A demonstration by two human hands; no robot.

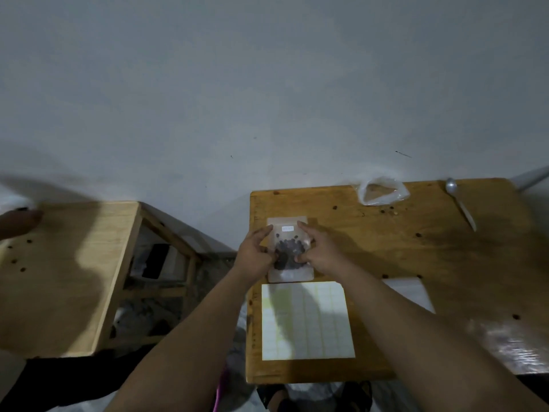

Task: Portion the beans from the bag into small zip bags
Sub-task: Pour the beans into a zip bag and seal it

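Left hand [255,254] and right hand [318,251] pinch opposite sides of the bean-filled zip bag [289,248] between them.

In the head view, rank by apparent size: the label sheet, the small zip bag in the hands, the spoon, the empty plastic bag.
1. Label sheet, clearly largest.
2. Small zip bag.
3. Empty plastic bag and spoon: too close to rank; both lie farther from the camera.

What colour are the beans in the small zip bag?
Dark, nearly black beans in the head view.
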